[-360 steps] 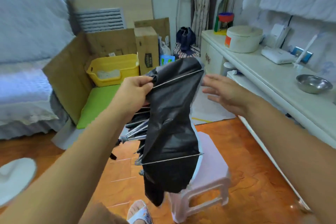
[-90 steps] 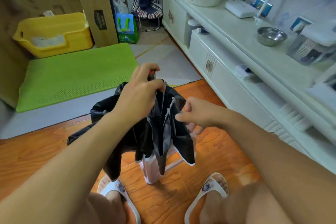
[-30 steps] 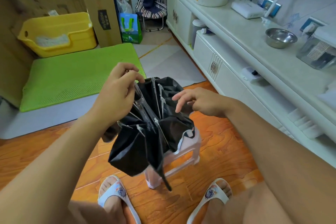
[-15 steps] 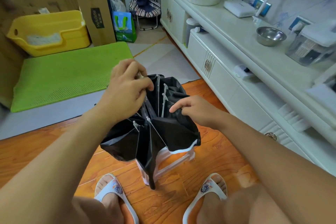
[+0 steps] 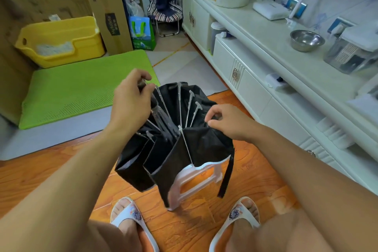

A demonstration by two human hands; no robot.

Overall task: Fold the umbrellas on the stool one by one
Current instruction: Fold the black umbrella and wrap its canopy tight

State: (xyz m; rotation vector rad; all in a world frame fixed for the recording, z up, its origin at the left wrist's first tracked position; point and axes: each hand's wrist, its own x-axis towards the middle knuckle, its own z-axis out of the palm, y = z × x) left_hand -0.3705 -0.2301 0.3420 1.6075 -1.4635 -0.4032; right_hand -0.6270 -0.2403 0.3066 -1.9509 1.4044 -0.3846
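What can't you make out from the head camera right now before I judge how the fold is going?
- Stool top: covered by the black umbrella, so whether other umbrellas lie there cannot be told.
- Umbrella handle: hidden inside the left hand and the canopy folds.
- What the right hand pinches, fabric edge or rib tip: its own fingers hide it.
- Strap fastener: too small.

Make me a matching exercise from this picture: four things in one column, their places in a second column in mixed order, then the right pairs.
Things:
1. umbrella
2. metal bowl
3. yellow bin
4. stool

Places:
A. on the white counter
B. under the black canopy
C. gripped by left hand, pinched by right hand
D. behind the green mat

Pairs: 1-C, 2-A, 3-D, 4-B
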